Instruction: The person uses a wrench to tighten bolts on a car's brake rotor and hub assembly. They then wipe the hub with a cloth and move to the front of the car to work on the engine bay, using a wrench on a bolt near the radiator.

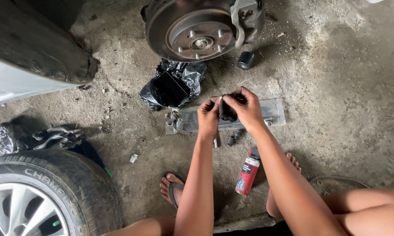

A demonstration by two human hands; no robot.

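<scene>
I have both hands up at the middle of the frame. My left hand (209,117) and my right hand (245,109) are clamped together on a small dark part (227,112), fingers curled shut around it from both sides; what it is exactly I cannot tell, since my fingers cover most of it. It sits above a clear plastic sheet (273,112) lying on the concrete floor (345,87).

To do this well, I judge it best to keep the part pinched firmly between both thumbs and over the sheet, so anything that slips lands there and not in the grit.

Count: 1 brake disc (192,27) at the top centre, with 5 studs showing; 1 black plastic bag (175,85) just below it; 1 red spray can (247,175) standing at the lower centre beside my right forearm; 1 tyre (44,196) at the lower left; 1 small black cap (246,60) to the right of the bag.
</scene>
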